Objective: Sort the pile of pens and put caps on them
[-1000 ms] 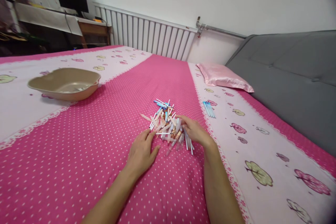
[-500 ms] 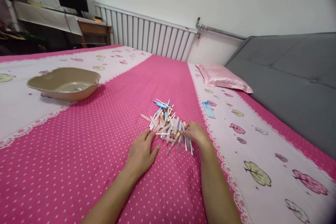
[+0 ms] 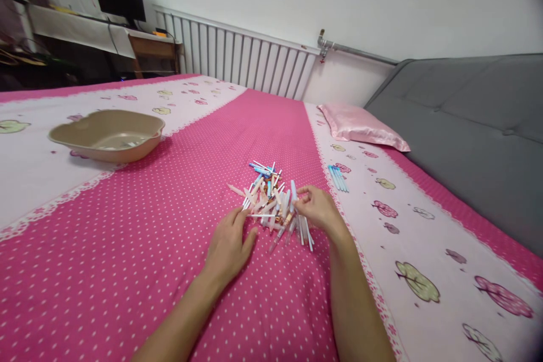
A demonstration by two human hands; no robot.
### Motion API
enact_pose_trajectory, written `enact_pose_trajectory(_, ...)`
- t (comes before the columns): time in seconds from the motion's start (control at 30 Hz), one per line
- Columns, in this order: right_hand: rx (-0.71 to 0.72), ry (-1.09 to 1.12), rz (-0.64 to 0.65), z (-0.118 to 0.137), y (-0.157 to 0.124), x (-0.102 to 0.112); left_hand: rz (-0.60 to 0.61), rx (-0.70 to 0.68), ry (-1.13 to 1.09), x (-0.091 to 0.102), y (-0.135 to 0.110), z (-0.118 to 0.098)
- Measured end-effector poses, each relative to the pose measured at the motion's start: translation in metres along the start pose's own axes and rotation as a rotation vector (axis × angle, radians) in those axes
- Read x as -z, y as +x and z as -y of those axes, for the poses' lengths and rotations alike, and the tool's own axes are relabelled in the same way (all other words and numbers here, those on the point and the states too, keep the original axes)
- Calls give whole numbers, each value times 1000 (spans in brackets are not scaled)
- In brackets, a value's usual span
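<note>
right hand (image 3: 319, 210) pinches a light blue pen (image 3: 292, 190) at the pile's right edge, long axis running away from the person, tip lifted a bit. slim, pale tube. pile of pens (image 3: 268, 198) on the pink dotted bedspread (image 3: 148, 237): white, pink, blue, orange, pointing every way. left hand (image 3: 229, 243) flat, fingers loosely spread, touching pile's left side, gripping nothing. beige bowl (image 3: 139, 147) far left, contents unclear. four blue pens (image 3: 337, 176) lie parallel to the right.

The left hand (image 3: 229, 244) lies flat, palm down, fingers stretched forward. The right hand (image 3: 319, 209) is a little raised, fingertips pinched together.
</note>
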State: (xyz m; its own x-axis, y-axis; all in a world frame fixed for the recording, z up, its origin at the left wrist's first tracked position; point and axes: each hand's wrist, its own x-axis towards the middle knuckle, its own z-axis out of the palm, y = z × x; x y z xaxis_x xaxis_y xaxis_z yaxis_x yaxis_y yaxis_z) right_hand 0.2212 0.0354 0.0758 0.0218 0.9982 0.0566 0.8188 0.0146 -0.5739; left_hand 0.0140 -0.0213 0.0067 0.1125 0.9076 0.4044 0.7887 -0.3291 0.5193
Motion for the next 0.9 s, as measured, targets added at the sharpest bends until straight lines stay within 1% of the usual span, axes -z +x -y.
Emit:
enact_pose_trajectory(0.07,107,183,29,12,-7,-2,-45,13,-89,4,2,-4)
enact_pose_trajectory(0.13,193,294,105,25,-14,-8,-83,53,-203,9,3,-8)
enact_pose_trajectory(0.23,319,336,193,41,-22,-24,-99,176,-424,15,3,-13)
enact_pose_trajectory(0.3,377,322,208,48,-27,-34,-75,243,-608,15,4,-13)
enact_pose_trajectory(0.37,409,305,198,53,-29,-40,-55,293,-797,14,5,-13)
enact_pose_trajectory(0.43,421,308,201,55,-30,-41,-60,368,-934,12,7,-12)
enact_pose_trajectory(0.53,421,350,310,54,-30,-37,-87,490,-1003,13,9,-12)
enact_pose_trajectory(0.6,406,363,354,51,-27,-34,-121,522,-999,15,9,-13)
enact_pose_trajectory(0.63,392,350,341,49,-26,-33,-140,530,-991,17,9,-13)
enact_pose_trajectory(0.7,355,260,250,44,-23,-33,-183,547,-972,18,9,-14)
enact_pose_trajectory(0.77,320,95,149,41,-20,-37,-207,568,-961,19,9,-14)
enact_pose_trajectory(0.8,310,3,120,41,-20,-40,-212,575,-957,19,9,-14)
enact_pose_trajectory(0.9,293,-191,102,43,-20,-48,-206,574,-934,18,9,-14)
